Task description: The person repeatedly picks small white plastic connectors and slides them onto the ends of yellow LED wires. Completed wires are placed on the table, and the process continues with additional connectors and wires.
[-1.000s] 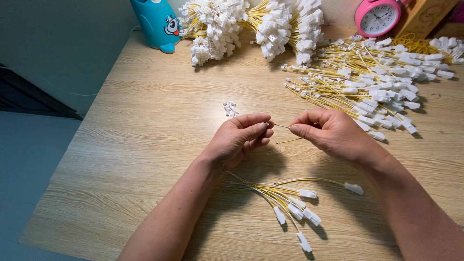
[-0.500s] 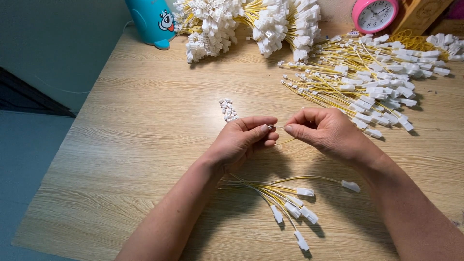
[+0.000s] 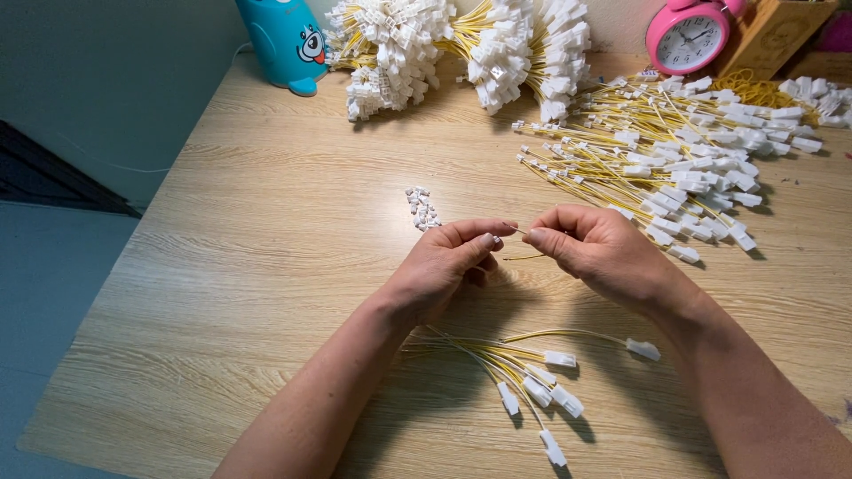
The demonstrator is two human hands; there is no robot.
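My left hand (image 3: 444, 266) and my right hand (image 3: 590, 248) meet above the middle of the wooden table (image 3: 266, 266), fingertips almost touching. Between them runs a thin yellow wire (image 3: 519, 232); my right hand pinches it, and my left fingers close on its other end, where something small is hidden. A small heap of tiny white connector pieces (image 3: 422, 208) lies just left of my left hand. Under my wrists rests a small bunch of yellow wires with white plugs (image 3: 532, 381).
A wide spread of loose yellow wires with white plugs (image 3: 683, 160) covers the right rear. Tied bundles of them (image 3: 461, 44) lie at the back. A blue toy figure (image 3: 284, 40), a pink alarm clock (image 3: 688, 35) and a wooden box (image 3: 772, 35) stand along the rear edge.
Both hands stay together at the same spot, with only small finger movements on the wire. The view has shifted slightly.
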